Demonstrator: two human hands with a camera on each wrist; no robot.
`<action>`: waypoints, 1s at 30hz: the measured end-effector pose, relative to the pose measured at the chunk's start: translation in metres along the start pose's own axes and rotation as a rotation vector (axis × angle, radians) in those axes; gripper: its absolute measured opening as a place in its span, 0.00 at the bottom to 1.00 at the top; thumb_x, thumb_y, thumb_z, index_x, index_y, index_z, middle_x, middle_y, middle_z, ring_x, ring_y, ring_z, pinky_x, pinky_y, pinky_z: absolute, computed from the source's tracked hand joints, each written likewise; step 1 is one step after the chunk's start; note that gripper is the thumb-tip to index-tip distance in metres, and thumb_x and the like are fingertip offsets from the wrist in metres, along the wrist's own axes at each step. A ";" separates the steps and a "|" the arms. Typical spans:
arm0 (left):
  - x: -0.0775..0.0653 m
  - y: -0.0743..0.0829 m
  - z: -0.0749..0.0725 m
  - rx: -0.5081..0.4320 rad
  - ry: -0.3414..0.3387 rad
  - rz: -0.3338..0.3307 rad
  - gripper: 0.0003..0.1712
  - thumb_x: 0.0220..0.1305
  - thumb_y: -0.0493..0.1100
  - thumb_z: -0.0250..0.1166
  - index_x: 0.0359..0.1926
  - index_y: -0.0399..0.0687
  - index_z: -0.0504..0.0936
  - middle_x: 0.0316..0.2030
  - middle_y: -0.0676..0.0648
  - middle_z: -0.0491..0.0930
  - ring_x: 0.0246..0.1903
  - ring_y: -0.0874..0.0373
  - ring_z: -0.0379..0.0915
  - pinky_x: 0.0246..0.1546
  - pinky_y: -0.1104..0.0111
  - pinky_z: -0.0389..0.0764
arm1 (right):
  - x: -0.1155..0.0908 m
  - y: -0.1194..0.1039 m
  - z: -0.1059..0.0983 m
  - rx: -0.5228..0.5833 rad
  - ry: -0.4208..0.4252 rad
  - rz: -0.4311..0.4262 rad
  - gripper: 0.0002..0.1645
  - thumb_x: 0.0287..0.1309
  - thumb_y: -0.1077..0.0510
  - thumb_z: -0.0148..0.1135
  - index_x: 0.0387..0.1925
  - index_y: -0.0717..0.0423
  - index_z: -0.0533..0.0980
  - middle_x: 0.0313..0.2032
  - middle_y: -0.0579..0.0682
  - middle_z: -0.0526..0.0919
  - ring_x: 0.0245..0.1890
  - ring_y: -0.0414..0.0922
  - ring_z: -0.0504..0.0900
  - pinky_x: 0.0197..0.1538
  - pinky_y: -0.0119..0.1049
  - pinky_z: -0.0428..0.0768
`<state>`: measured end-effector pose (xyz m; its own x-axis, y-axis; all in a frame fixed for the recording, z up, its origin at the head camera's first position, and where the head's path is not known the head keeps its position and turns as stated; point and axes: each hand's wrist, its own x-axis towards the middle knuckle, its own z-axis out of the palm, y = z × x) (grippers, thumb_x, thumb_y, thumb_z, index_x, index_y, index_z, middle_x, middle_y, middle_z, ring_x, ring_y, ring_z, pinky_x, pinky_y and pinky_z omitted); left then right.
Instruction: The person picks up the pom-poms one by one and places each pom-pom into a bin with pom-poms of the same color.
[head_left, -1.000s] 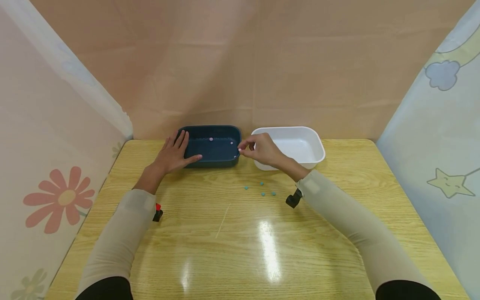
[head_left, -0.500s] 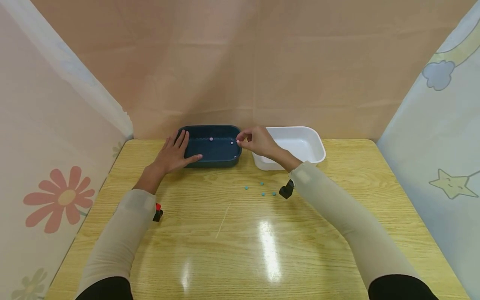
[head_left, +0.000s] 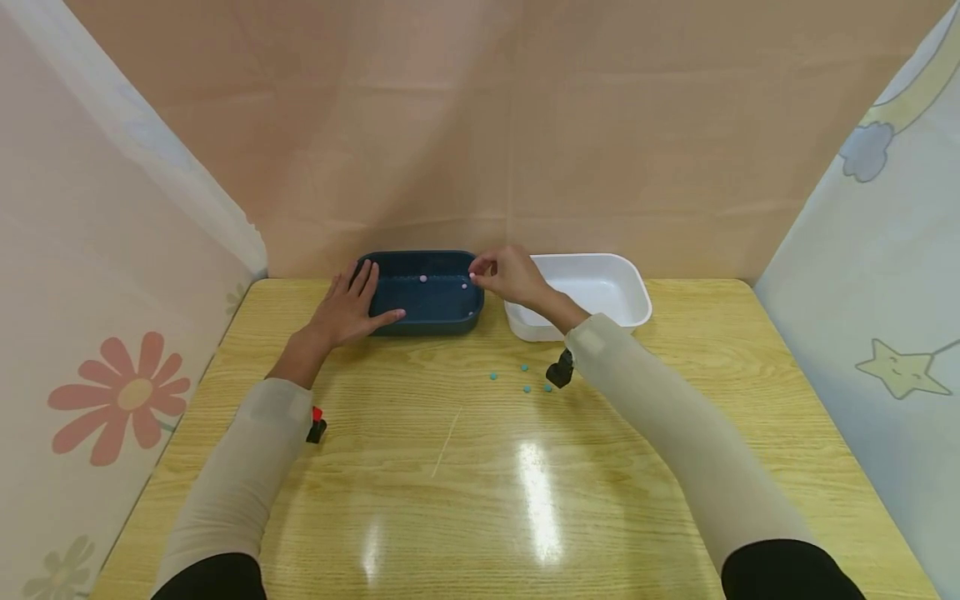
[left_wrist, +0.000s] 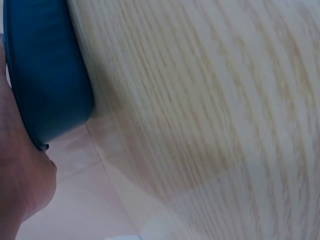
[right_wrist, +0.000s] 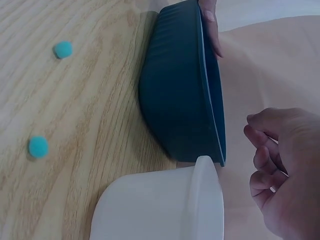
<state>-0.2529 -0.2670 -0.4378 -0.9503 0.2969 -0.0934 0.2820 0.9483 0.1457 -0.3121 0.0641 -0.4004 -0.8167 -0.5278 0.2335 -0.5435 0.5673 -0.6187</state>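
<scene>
My left hand [head_left: 345, 308] rests with spread, straight fingers on the left end of a dark blue rectangular basin [head_left: 427, 327]. Its thumb lies over the basin's front rim. Over the basin's right end, my right hand [head_left: 513, 277] pinches a tiny pale pink pom-pom [head_left: 472, 276] between thumb and forefinger. The right wrist view shows that hand [right_wrist: 295, 160] above the rim, its other fingers curled. Inside the basin lie a pink pom-pom [head_left: 423, 279] near the middle and smaller ones toward the right side.
Right of the basin stands a white basin [head_left: 637, 317], partly behind the right hand and wrist. Several teal pom-poms, one of them a teal pom-pom [head_left: 493, 377], lie on the wooden table [head_left: 375, 483] in front. A brown sheet [head_left: 600, 150] hangs behind.
My right hand has moved left and away from me with the pink pom-pom, from the blue basin's right rim to over its right end. The left hand has stayed still.
</scene>
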 end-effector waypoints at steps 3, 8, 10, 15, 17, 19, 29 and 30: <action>0.001 -0.001 0.000 0.005 0.004 -0.002 0.63 0.75 0.77 0.49 0.85 0.38 0.33 0.85 0.35 0.33 0.84 0.36 0.24 0.81 0.40 0.35 | 0.005 0.002 0.002 -0.004 -0.001 0.015 0.11 0.67 0.57 0.72 0.44 0.62 0.90 0.37 0.53 0.92 0.33 0.47 0.85 0.36 0.36 0.79; 0.002 -0.003 0.002 -0.001 0.014 0.002 0.65 0.73 0.79 0.48 0.85 0.37 0.34 0.85 0.35 0.33 0.84 0.36 0.25 0.81 0.39 0.35 | 0.008 0.004 0.005 -0.003 -0.008 0.039 0.11 0.67 0.59 0.72 0.44 0.62 0.90 0.37 0.55 0.92 0.34 0.49 0.86 0.39 0.40 0.82; 0.002 -0.002 0.002 -0.003 0.017 0.003 0.65 0.73 0.79 0.48 0.85 0.37 0.35 0.85 0.35 0.34 0.84 0.36 0.25 0.81 0.39 0.36 | 0.008 0.005 0.006 -0.005 -0.009 0.050 0.11 0.67 0.59 0.72 0.44 0.63 0.90 0.38 0.55 0.92 0.35 0.50 0.86 0.39 0.41 0.82; 0.003 -0.002 0.003 -0.004 0.017 0.000 0.64 0.74 0.77 0.50 0.85 0.38 0.35 0.85 0.35 0.34 0.84 0.36 0.25 0.81 0.39 0.37 | 0.011 0.009 0.008 -0.009 -0.001 0.063 0.11 0.67 0.60 0.71 0.45 0.63 0.89 0.39 0.56 0.92 0.37 0.51 0.88 0.42 0.44 0.84; 0.003 -0.002 0.003 -0.003 0.014 0.000 0.64 0.74 0.77 0.50 0.85 0.38 0.34 0.85 0.35 0.34 0.84 0.36 0.25 0.81 0.39 0.36 | 0.013 0.011 0.008 -0.008 0.006 0.061 0.10 0.67 0.60 0.71 0.45 0.63 0.89 0.39 0.56 0.91 0.38 0.51 0.88 0.42 0.44 0.85; 0.004 -0.002 0.004 -0.001 0.012 0.001 0.64 0.74 0.78 0.49 0.85 0.38 0.34 0.85 0.34 0.33 0.84 0.36 0.24 0.81 0.39 0.35 | 0.015 0.014 0.009 -0.009 0.013 0.060 0.10 0.66 0.61 0.71 0.44 0.63 0.89 0.38 0.56 0.91 0.38 0.51 0.88 0.42 0.44 0.84; 0.002 -0.001 0.004 0.002 0.017 0.001 0.65 0.73 0.79 0.48 0.85 0.38 0.35 0.85 0.35 0.34 0.84 0.37 0.25 0.81 0.39 0.36 | 0.021 0.016 0.013 -0.028 0.009 0.095 0.08 0.67 0.61 0.71 0.43 0.61 0.89 0.38 0.55 0.91 0.38 0.50 0.88 0.41 0.41 0.82; 0.002 0.000 0.004 0.004 0.017 0.003 0.64 0.74 0.79 0.48 0.85 0.38 0.35 0.85 0.35 0.34 0.84 0.36 0.25 0.81 0.39 0.36 | 0.021 0.016 0.013 -0.029 0.007 0.097 0.08 0.67 0.61 0.71 0.43 0.61 0.89 0.37 0.55 0.91 0.38 0.50 0.88 0.41 0.40 0.82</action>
<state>-0.2545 -0.2665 -0.4416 -0.9517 0.2975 -0.0759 0.2850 0.9479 0.1419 -0.3359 0.0538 -0.4156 -0.8669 -0.4651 0.1793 -0.4675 0.6338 -0.6162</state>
